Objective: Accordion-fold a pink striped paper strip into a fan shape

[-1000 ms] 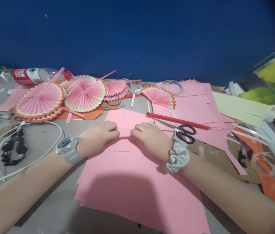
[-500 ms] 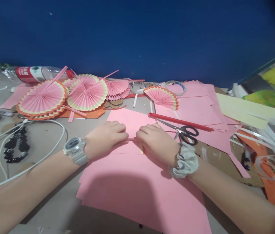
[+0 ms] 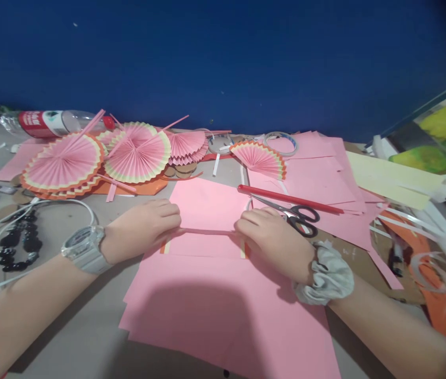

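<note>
A pink sheet of paper (image 3: 207, 243) lies in the middle, with a raised fold across it and cream and orange strips at both side edges. My left hand (image 3: 144, 226) pinches the left end of that fold, its fingertips curled over the edge. At the right end, my right hand (image 3: 274, 239) is closed on the same fold. Both thumbs are hidden. Larger pink sheets (image 3: 223, 316) lie stacked underneath, shadowed near me. Scissors (image 3: 299, 217) with black handles lie just beyond my right hand, beside a red stick-like piece (image 3: 289, 199).
Pleated paper rosettes (image 3: 62, 163) and a pleated fan (image 3: 260, 159) lie along the back, before a blue wall (image 3: 223, 63). A plastic bottle (image 3: 45, 123) lies behind them. White cable (image 3: 88, 206) and black beads (image 3: 19, 242) are left; pink offcuts (image 3: 317, 179) are right.
My hands have moved apart along the fold, from near its middle out to both ends. More of the fold and the side strips now show. The view has shifted slightly.
</note>
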`<state>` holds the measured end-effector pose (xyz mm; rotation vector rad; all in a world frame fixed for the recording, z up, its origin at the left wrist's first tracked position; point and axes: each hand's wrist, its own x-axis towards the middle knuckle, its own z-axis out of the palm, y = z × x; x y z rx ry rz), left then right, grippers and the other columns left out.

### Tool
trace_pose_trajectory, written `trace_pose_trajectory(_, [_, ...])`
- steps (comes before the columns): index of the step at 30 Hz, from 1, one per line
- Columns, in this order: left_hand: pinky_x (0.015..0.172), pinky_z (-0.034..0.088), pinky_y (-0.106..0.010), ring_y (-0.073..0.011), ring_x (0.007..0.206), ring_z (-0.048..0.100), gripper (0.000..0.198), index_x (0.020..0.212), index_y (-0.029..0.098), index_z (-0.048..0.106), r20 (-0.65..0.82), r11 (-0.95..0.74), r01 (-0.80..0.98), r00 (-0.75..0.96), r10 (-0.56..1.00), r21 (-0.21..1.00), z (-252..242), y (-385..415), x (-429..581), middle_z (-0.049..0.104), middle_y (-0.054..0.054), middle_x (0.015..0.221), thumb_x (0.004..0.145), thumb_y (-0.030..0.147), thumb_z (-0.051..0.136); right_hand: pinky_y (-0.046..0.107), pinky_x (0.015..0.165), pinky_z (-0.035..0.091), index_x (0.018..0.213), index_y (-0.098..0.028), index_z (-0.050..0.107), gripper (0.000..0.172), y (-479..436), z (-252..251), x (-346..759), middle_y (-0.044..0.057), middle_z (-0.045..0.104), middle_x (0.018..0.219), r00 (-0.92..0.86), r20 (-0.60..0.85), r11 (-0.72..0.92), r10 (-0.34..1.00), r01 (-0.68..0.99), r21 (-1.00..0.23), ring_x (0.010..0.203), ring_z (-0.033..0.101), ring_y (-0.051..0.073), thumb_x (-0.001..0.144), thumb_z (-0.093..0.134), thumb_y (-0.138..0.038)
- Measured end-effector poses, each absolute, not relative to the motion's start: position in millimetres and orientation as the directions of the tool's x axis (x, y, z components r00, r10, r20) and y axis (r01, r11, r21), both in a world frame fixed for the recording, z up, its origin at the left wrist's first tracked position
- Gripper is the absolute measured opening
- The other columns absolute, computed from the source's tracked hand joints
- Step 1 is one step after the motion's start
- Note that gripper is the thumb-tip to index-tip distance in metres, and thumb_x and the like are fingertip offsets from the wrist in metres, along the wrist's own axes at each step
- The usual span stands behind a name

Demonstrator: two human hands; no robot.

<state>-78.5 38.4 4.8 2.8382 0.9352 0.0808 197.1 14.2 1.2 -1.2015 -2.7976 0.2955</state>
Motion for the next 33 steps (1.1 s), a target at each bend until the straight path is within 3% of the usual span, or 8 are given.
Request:
trace_pose_trajectory(4, [0.069,0.037,-0.030,-0.0174,0.075,0.050,0.030,0.076,0.015,0.053,-0.015,-0.712,0.659,0.736,0.677,0.243,0.2,38.3,-84.3,0.054,-0.004,0.078,0.093,0.035,0.036,0.031,0.074,0.031,0.074,-0.017,0.052,0.023,15.2,-6.9,198.4,0.002,0.056,0.075,-0.609,0.059,0.592,0.791,0.738,-0.323,0.073,0.048,0.016,0.091,0.043,-0.030])
trace_pose_trajectory(7, [0.069,0.038,-0.028,-0.0154,0.074,0.051,0.029,0.078,0.016,0.052,-0.057,-0.589,0.674,0.678,0.733,0.447,-2.7,37.8,-87.3,0.055,-0.002,0.079,0.093,0.035,0.036,0.031,0.075,0.033,0.076,-0.019,0.053,0.022,14.7,-5.5,199.5,0.001,0.058,0.076,-0.528,0.047,0.472,0.848,0.712,-0.519,0.075,0.049,0.015,0.090,0.046,-0.034])
trace_pose_trajectory(10, [0.065,0.039,-0.024,-0.0123,0.068,0.050,0.029,0.077,0.017,0.051,-0.090,-0.378,0.653,0.565,0.821,0.656,-3.7,36.6,-89.6,0.054,0.001,0.074,0.092,0.037,0.037,0.027,0.067,0.035,0.075,-0.020,0.048,0.023,13.2,1.3,201.0,-0.002,0.053,0.071,-0.424,-0.029,0.270,0.905,0.626,-0.732,0.068,0.047,0.013,0.090,0.044,-0.036])
trace_pose_trajectory(14, [0.060,0.039,-0.021,-0.0113,0.064,0.049,0.029,0.079,0.017,0.050,-0.095,-0.149,0.557,0.385,0.918,0.817,-3.5,34.6,-87.9,0.051,0.002,0.069,0.089,0.042,0.041,0.024,0.059,0.034,0.078,-0.021,0.045,0.022,12.8,4.3,199.5,-0.004,0.043,0.068,-0.300,-0.100,0.050,0.949,0.454,-0.890,0.062,0.041,0.011,0.089,0.044,-0.040])
trace_pose_trajectory(18, [0.058,0.039,-0.022,-0.0123,0.065,0.049,0.030,0.089,0.017,0.054,-0.195,-0.041,0.551,0.363,0.911,0.834,-2.2,32.3,-83.6,0.054,0.001,0.074,0.085,0.046,0.048,0.023,0.058,0.033,0.081,-0.021,0.047,0.021,15.3,-2.8,194.2,-0.005,0.042,0.069,-0.270,-0.155,-0.056,0.950,0.342,-0.938,0.061,0.039,0.010,0.085,0.052,-0.041])
trace_pose_trajectory(22, [0.054,0.034,-0.021,-0.0106,0.060,0.044,0.032,0.074,0.017,0.055,-0.299,-0.023,0.611,0.419,0.857,0.791,-0.4,32.2,-82.3,0.050,0.003,0.067,0.085,0.046,0.048,0.024,0.056,0.030,0.074,-0.020,0.044,0.026,16.8,-5.9,191.8,-0.005,0.038,0.065,-0.261,-0.213,-0.114,0.941,0.350,-0.930,0.060,0.036,0.010,0.083,0.054,-0.043])
trace_pose_trajectory(26, [0.056,0.034,-0.021,-0.0107,0.062,0.043,0.032,0.072,0.017,0.054,-0.307,-0.027,0.604,0.442,0.843,0.797,1.5,34.4,-83.2,0.048,0.003,0.067,0.087,0.044,0.044,0.024,0.053,0.026,0.070,-0.020,0.043,0.029,16.0,-1.7,194.9,-0.006,0.034,0.062,-0.261,-0.245,-0.114,0.934,0.431,-0.895,0.056,0.030,0.010,0.084,0.051,-0.044])
trace_pose_trajectory(33, [0.055,0.034,-0.021,-0.0105,0.060,0.041,0.034,0.072,0.017,0.052,-0.286,-0.052,0.585,0.469,0.836,0.809,-1.3,34.9,-83.3,0.047,0.003,0.066,0.087,0.045,0.042,0.024,0.054,0.029,0.070,-0.021,0.044,0.030,17.2,-2.7,199.0,-0.005,0.036,0.064,-0.264,-0.233,-0.094,0.936,0.449,-0.888,0.058,0.035,0.011,0.084,0.049,-0.046])
